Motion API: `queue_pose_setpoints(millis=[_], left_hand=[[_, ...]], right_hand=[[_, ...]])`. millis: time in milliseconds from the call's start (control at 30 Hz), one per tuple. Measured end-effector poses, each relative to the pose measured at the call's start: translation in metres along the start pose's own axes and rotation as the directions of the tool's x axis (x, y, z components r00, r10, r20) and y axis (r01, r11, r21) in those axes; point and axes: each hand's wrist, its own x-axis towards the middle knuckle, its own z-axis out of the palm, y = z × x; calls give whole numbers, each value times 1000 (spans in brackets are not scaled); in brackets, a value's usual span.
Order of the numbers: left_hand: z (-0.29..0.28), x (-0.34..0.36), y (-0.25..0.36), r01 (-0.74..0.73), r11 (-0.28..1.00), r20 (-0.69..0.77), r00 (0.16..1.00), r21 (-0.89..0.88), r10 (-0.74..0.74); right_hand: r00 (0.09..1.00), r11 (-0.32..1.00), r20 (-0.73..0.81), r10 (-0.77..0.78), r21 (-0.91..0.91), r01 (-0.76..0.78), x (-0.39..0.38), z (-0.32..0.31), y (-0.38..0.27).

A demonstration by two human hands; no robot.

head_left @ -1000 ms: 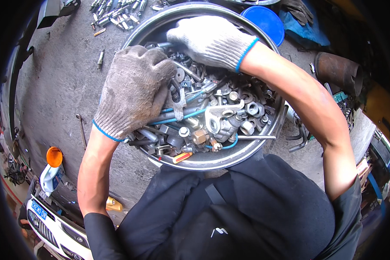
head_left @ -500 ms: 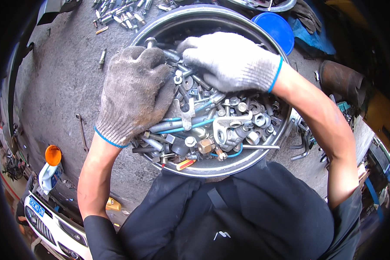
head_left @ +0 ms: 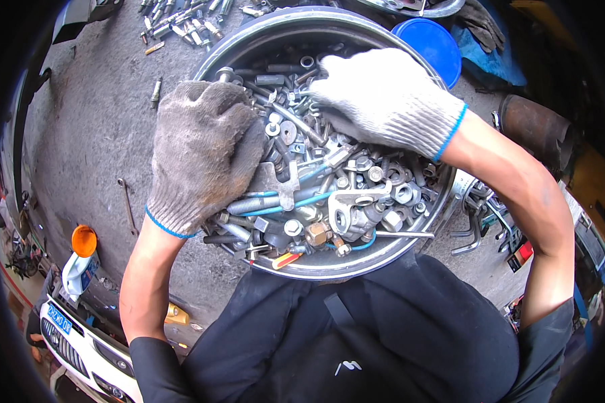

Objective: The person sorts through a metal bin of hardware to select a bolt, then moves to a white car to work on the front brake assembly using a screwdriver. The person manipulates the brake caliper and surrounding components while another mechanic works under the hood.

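Note:
A round metal basin (head_left: 302,266) in front of me holds a heap of bolts, nuts, washers and brackets. At its left side my left hand (head_left: 205,151), in a soiled grey knit glove, is closed on a bolt (head_left: 226,74) whose flanged head sticks up past the fingers. My right hand (head_left: 390,94), in a whiter glove, is over the far right of the heap with its fingers curled in; what they hold, if anything, is hidden. Between the hands lie a washer (head_left: 288,132) and a forked metal plate (head_left: 288,185). Nearer me is a pale bracket (head_left: 346,205).
Loose metal parts (head_left: 188,27) lie on the concrete beyond the basin. A wrench (head_left: 127,205) is on the floor at the left. To the right are a blue lid (head_left: 429,50), a rusty cylinder (head_left: 534,127) and hex keys (head_left: 474,228). A white car (head_left: 81,349) stands lower left.
My right hand has moved right, uncovering more bolts in the middle of the heap. My left hand has shifted slightly left and nearer me with the bolt.

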Motion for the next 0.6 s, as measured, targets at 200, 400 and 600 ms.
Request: queue_pose_setpoints(millis=[200, 400, 600], left_hand=[[2, -3, 0, 14, 1000, -1, 1000, 0, -14], [1, -2, -2, -25, 1000, -22, 999, -4, 24], [1, -3, -3, -46, 999, -52, 998, 3, 46]], right_hand=[[995, 997, 74, 68, -50, -65, -21, -27, -5], [947, 987, 290, 135, 41, -153, -32, -77, -23], [944, 980, 268, 192, -103, -170, -21, -88, -27]])
